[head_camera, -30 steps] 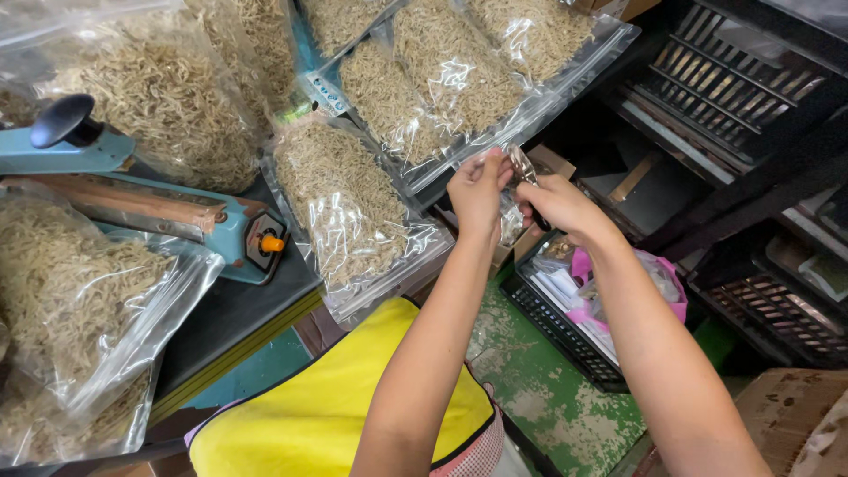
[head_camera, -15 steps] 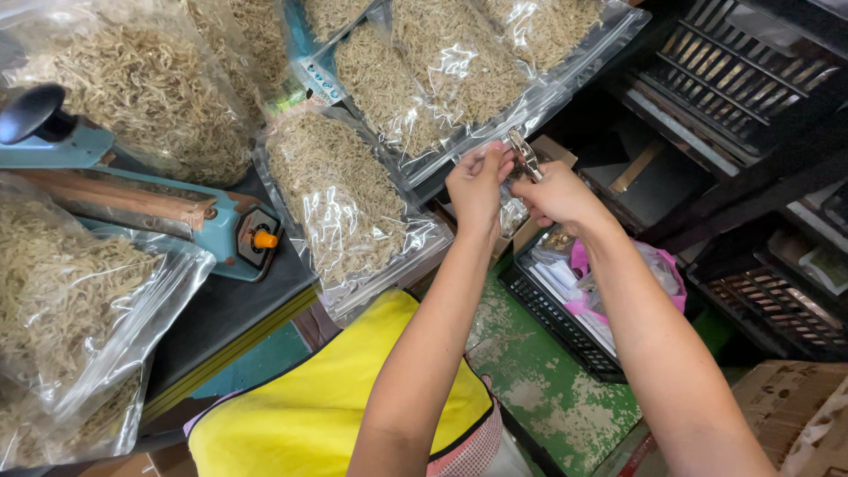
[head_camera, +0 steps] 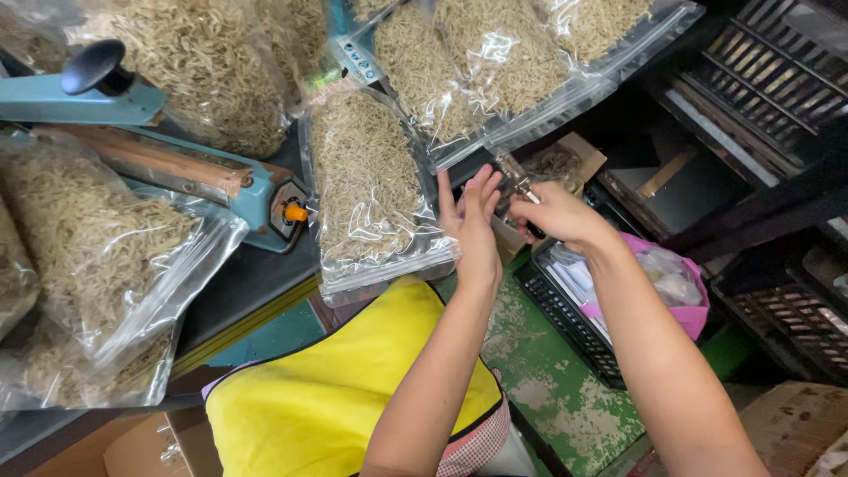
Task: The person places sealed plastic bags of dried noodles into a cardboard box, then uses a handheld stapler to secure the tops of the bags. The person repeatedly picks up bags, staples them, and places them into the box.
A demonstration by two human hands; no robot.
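My left hand (head_camera: 474,225) is spread flat, fingers apart, just beside a clear bag of dried strands (head_camera: 369,190) lying on the table edge. My right hand (head_camera: 552,215) is clamped around a small metal tool (head_camera: 517,181). A blue heat sealer (head_camera: 190,168) sits left, a black crate (head_camera: 565,309) below.

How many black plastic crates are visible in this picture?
3, perhaps more hidden: one crate at top right, one at right edge, one on the floor holding a pink bag, below the right hand.
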